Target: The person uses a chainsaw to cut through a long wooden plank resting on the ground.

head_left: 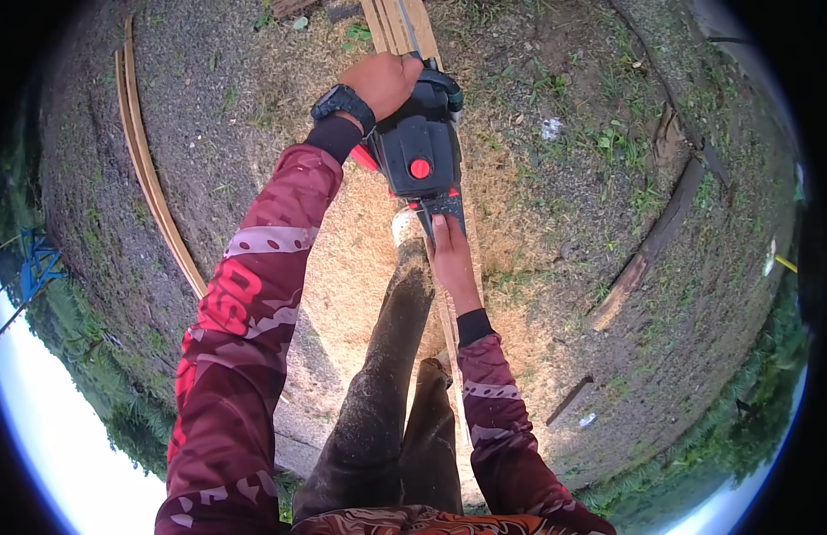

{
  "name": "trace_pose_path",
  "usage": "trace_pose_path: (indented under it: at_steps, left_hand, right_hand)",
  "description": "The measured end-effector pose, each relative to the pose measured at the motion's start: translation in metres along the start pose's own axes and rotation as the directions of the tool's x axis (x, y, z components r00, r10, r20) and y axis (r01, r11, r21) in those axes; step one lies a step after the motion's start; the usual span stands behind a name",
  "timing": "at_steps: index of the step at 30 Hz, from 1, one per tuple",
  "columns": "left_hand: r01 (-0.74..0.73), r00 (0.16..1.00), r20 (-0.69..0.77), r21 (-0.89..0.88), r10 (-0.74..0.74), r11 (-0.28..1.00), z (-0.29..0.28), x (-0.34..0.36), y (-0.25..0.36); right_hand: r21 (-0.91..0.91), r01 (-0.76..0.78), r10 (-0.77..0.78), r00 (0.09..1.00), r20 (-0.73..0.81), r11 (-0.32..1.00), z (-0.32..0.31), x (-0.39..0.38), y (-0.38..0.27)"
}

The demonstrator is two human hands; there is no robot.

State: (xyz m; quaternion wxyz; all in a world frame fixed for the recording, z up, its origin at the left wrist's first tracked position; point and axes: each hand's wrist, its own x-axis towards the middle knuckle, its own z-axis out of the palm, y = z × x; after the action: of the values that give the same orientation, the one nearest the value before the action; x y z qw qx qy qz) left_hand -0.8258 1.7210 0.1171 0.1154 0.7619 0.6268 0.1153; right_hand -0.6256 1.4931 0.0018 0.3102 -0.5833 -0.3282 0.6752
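Observation:
A black chainsaw (411, 144) with red buttons and trim is held above a long stack of pale boards (388, 22), its bar pointing forward along them. My left hand (382, 83), a black watch on its wrist, grips the curved front handle at the saw's top. My right hand (450, 252) is closed on the rear handle near the bottom of the saw body. The boards run beneath the saw and reappear beside my right leg. My white, dust-covered shoe (408, 226) is close beside the boards, just under the rear of the saw.
Sawdust (333, 267) covers the ground around my feet. Curved-looking long strips of wood (148, 156) lie at the left, a dark weathered plank (646, 245) at the right, and a short dark piece (569, 400) lower right. A blue metal frame (37, 263) stands at the far left.

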Motion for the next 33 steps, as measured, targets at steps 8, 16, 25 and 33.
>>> trace_pose_path:
  at_steps: [8,16,25,33]
  left_hand:
    - [-0.039,0.999,0.0,0.144,0.04,0.989,0.005,0.012,-0.012]
    - [-0.014,1.0,0.019,0.133,0.012,0.991,0.009,-0.005,0.006]
    - [0.027,0.999,0.026,0.052,-0.029,0.998,0.007,0.017,-0.014]
    - [-0.074,0.997,0.002,0.176,0.075,0.982,-0.012,0.043,-0.029]
  right_hand:
    - [0.04,-0.175,0.17,0.98,0.101,0.984,0.0,0.009,-0.006]
    - [0.061,-0.08,0.078,0.996,0.041,0.995,-0.004,-0.005,0.004]
    - [0.012,-0.032,0.032,0.999,0.017,0.999,0.004,0.013,-0.017]
    - [0.007,-0.1,0.099,0.99,0.099,0.995,0.012,0.026,-0.043]
